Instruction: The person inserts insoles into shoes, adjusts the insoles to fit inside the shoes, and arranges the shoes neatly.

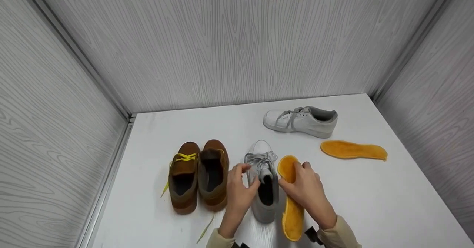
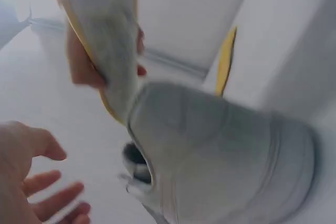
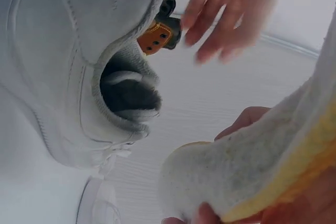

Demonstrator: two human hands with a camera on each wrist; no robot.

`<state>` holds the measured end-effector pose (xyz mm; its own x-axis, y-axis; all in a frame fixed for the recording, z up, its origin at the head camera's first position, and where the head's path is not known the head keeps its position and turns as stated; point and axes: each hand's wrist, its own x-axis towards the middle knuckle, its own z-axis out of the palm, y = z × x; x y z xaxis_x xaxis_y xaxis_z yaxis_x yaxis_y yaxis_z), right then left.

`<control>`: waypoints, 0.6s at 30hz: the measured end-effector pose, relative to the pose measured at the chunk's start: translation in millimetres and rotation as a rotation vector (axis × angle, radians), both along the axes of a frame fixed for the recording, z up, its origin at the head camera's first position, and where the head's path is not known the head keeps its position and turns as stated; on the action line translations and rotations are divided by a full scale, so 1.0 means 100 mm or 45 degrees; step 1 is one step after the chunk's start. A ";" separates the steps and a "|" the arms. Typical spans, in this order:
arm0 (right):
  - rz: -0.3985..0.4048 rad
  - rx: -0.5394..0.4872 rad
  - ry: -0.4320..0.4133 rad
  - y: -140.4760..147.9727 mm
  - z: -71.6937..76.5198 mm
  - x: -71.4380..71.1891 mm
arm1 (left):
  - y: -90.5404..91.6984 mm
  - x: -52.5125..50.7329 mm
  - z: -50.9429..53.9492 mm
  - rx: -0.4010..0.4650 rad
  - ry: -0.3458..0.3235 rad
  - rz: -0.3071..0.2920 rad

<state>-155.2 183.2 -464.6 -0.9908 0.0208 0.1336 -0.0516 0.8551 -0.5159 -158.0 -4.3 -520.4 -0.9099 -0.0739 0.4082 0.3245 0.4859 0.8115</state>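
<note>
My right hand (image 1: 307, 187) grips a fuzzy orange insole (image 1: 293, 222) near its front half, just right of a white sneaker (image 1: 263, 214). The insole's pale underside (image 3: 220, 177) shows in the right wrist view. That sneaker stands with its toe away from me, its grey laces tied and its dark opening bare. Over its left side hovers my left hand (image 1: 239, 190), thumb and fingers apart with nothing between them. In the left wrist view the same hand (image 2: 31, 166) has its fingers spread in front of the shoe's opening.
A pair of brown shoes, one left (image 1: 184, 181) with yellow laces and one right (image 1: 213, 174), stands at the left. A loose yellow lace end (image 1: 206, 227) lies near the front. Behind, another white sneaker (image 1: 301, 122) sits sideways; a second orange insole (image 1: 353, 150) lies at the right.
</note>
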 end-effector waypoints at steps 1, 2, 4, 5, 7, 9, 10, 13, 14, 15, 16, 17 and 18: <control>0.008 0.002 -0.007 -0.01 0.00 0.01 | 0.00 -0.06 -0.03 -0.054 -0.037 -0.019; 0.019 0.004 -0.012 -0.02 0.01 0.02 | 0.00 -0.11 -0.05 -0.102 -0.088 -0.054; 0.038 0.011 -0.028 -0.04 0.01 0.04 | 0.01 -0.20 -0.10 -0.195 -0.197 -0.132; 0.049 0.016 -0.035 -0.05 0.02 0.05 | 0.02 -0.24 -0.12 -0.238 -0.242 -0.171; 0.068 0.026 -0.063 -0.07 0.03 0.06 | 0.05 -0.30 -0.16 -0.349 -0.270 -0.213; 0.087 0.039 -0.082 -0.09 0.04 0.09 | 0.08 -0.35 -0.18 -0.451 -0.243 -0.222; 0.097 0.045 -0.090 -0.10 0.04 0.10 | 0.09 -0.37 -0.19 -0.490 -0.227 -0.218; 0.118 0.057 -0.109 -0.11 0.07 0.16 | 0.10 -0.44 -0.15 -0.566 -0.194 -0.211; 0.126 0.058 -0.116 -0.12 0.08 0.18 | 0.10 -0.46 -0.13 -0.568 -0.201 -0.218; 0.136 0.055 -0.129 -0.13 0.09 0.20 | 0.09 -0.49 -0.10 -0.573 -0.212 -0.227; 0.148 0.050 -0.147 -0.13 0.09 0.22 | 0.09 -0.52 -0.08 -0.575 -0.226 -0.241; 0.162 0.048 -0.166 -0.14 0.10 0.23 | 0.09 -0.55 -0.05 -0.581 -0.242 -0.257; 0.179 0.044 -0.190 -0.15 0.10 0.25 | 0.09 -0.58 -0.03 -0.585 -0.263 -0.273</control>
